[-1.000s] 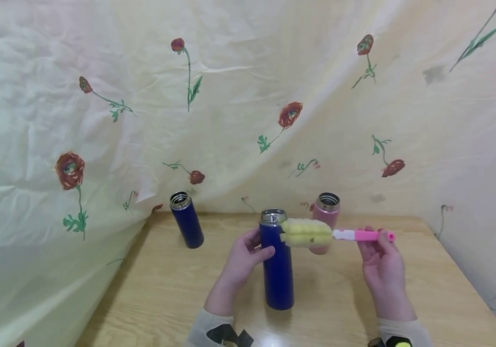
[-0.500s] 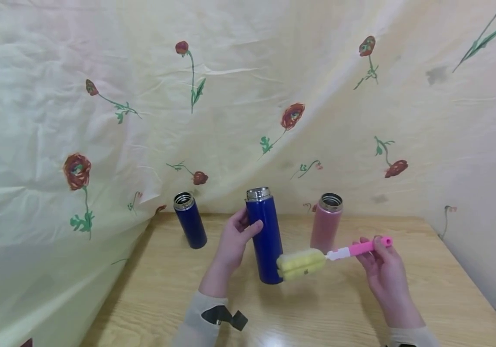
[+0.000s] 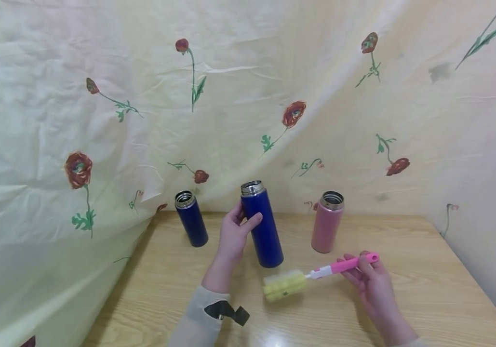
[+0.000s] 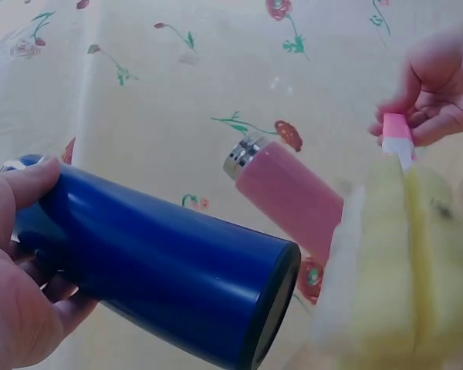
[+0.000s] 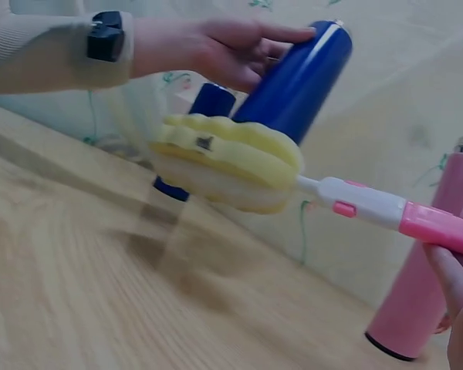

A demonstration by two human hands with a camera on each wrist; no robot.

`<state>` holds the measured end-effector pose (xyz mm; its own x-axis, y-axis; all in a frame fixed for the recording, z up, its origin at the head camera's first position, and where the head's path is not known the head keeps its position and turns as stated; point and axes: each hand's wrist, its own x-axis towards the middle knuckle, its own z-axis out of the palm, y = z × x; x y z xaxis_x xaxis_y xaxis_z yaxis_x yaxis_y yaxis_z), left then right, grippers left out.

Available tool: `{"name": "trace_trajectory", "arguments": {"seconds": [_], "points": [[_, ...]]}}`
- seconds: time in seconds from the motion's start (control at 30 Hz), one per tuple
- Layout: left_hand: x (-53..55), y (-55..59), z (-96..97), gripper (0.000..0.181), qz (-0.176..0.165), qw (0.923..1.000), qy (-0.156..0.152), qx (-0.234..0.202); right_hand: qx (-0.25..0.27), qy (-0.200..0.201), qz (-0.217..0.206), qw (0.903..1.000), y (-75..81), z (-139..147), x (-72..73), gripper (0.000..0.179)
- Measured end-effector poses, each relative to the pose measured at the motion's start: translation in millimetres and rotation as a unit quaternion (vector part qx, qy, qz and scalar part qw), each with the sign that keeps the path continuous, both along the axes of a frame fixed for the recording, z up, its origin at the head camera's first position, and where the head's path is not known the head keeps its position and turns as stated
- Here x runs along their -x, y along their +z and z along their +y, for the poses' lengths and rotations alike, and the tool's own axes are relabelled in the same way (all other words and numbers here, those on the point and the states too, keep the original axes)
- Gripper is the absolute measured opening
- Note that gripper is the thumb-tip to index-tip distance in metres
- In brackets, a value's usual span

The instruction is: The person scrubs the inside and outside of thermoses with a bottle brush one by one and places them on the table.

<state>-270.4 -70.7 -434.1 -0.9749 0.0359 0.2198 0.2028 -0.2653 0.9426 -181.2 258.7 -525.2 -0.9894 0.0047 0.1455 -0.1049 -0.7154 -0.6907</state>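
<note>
The fingers of your left hand (image 3: 232,238) are curled round the upper body of a tall, glossy blue cylindrical flask (image 3: 267,241), lidless, tilted, and apparently lifted clear of the worktop (image 3: 156,279). The fingers of your right hand (image 3: 372,282) pinch a pink-and-white-handled brush (image 3: 322,272) near its pink end; its fluffy yellow sponge head (image 3: 284,285) hangs apart from the flask, farther from the worktop's far edge. That end grip probably lets the head swing, so pinching closer to the white neck should steady it. The smooth flask likely wants a full wrap, thumb opposite fingers. Mind the open pink cylindrical flask (image 3: 327,226) upright near the far edge, right of centre. A short dark-blue flask (image 3: 193,224) stands near the far left corner.
</note>
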Motion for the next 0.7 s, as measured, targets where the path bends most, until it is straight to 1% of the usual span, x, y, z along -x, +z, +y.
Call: {"name": "trace_trajectory", "arguments": {"seconds": [0.2,0.33,0.5,0.63,0.7], "points": [[-2.1,0.1,1.8,0.072,-0.003,1.0,0.008,-0.004,0.045,0.003,0.002,0.999,-0.8,-9.0,-3.3,0.014],[-3.7,-0.3,3.0,0.07,-0.01,0.9999,0.006,-0.003,0.054,-0.007,-0.002,0.9985,1.0,-11.7,-2.7,0.015],[-5.9,0.1,4.4,0.069,-0.013,0.9999,-0.007,0.001,0.044,-0.029,-0.019,0.9984,4.1,-10.6,-2.2,0.012],[-7.1,-0.2,4.9,0.069,-0.011,0.9999,-0.011,0.002,0.028,-0.024,-0.021,0.9991,7.2,-8.2,-3.4,0.012],[-7.3,-0.4,5.3,0.067,-0.006,0.9999,-0.013,0.002,0.021,-0.028,-0.021,0.9992,9.2,-6.8,-3.3,0.011]]}}
